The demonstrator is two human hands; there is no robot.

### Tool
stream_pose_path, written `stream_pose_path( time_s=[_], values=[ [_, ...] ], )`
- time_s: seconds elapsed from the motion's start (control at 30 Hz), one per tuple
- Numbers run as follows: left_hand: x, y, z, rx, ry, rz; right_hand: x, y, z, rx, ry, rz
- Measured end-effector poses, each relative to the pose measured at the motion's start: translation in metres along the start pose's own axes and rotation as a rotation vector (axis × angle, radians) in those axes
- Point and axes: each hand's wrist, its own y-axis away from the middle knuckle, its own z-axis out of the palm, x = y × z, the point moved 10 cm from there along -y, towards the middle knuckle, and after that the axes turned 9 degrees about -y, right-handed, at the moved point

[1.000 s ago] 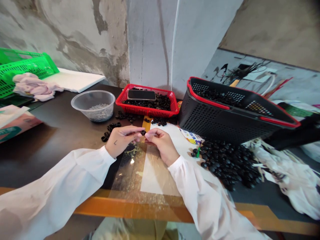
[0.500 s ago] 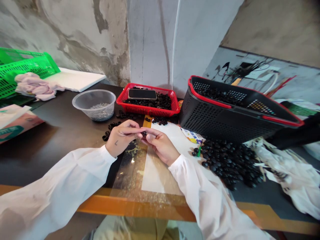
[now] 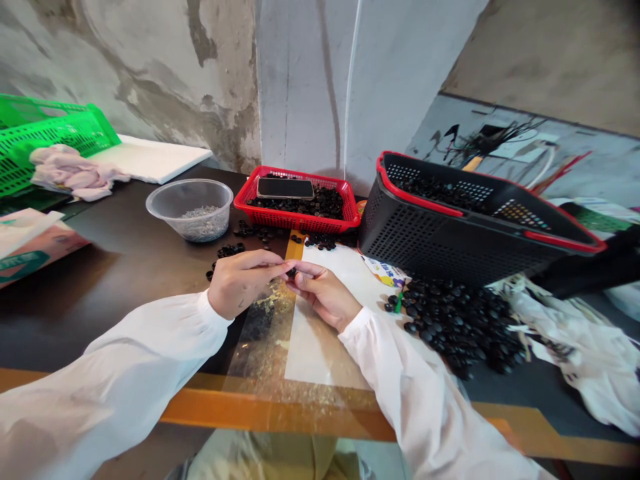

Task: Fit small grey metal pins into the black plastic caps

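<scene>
My left hand [image 3: 244, 281] and my right hand [image 3: 323, 293] meet over the front of the table. Between the thumb and fingers of the right hand is a small black round part [image 3: 291, 273]. The left fingertips are pinched together against that same part; anything smaller between them is hidden. Just behind my left hand lie several loose black round parts [image 3: 230, 250]. Beneath the hands is a white sheet [image 3: 320, 347] under clear film. To the right spreads a big pile of shiny black round pieces [image 3: 460, 327].
A clear plastic bowl [image 3: 190, 207] of tiny metal pieces stands back left. Behind are a red basket [image 3: 300, 220] of black parts, with a phone [image 3: 285, 189] on top, and a tall black basket [image 3: 430, 233]. A green crate [image 3: 65, 137] and tissue pack [image 3: 40, 247] are left.
My left wrist has rolled slightly and its fingers have closed in more over the black part. Both hands sit a touch lower; the right keeps its grip.
</scene>
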Motion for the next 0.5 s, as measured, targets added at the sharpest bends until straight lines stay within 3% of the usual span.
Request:
stream_pose_path(
  time_s=[0.13,0.33,0.5],
  values=[
    [-0.003,0.002,0.001,0.025,0.099,-0.120,0.006,0.000,-0.001,0.023,-0.064,0.025],
    [0.009,0.002,0.002,0.030,0.102,-0.127,0.005,0.005,0.000,0.037,-0.022,0.016],
    [0.002,0.004,0.001,0.028,0.163,-0.147,-0.012,0.005,0.006,0.002,0.142,-0.068]
  ],
)
